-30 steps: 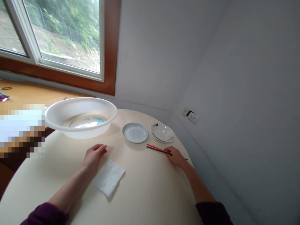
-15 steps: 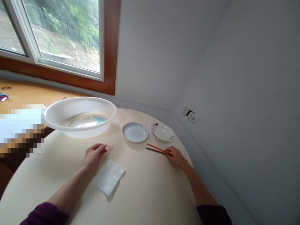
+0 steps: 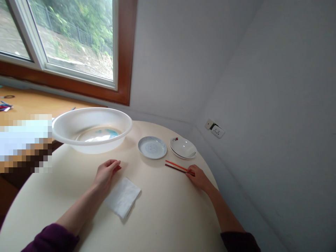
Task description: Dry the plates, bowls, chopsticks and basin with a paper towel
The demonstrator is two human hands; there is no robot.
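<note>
My right hand [image 3: 197, 176] rests near the table's right edge, its fingers closed on the near ends of the chopsticks [image 3: 176, 168], one orange-red and one dark brown. Their far ends point left, just below the plates. My left hand [image 3: 106, 172] lies on its side on the table, fingers loosely curled together, with nothing seen in them. Beside it is a folded white paper napkin [image 3: 124, 197], partly behind the wrist. A light blue-grey plate [image 3: 152, 147] sits beyond both hands. Right of that plate are white dishes [image 3: 185, 147], apparently stacked, with a red mark.
A large translucent plastic basin [image 3: 91, 140] stands at the far left of the round cream table [image 3: 162, 210]. Behind it is a wooden desk [image 3: 39, 101] with scissors [image 3: 9, 96]. Walls close off the back and right, with a socket [image 3: 217, 131].
The whole view has shifted slightly. My right hand keeps its hold on the chopsticks, with barely any movement; the left hand stays where it was.
</note>
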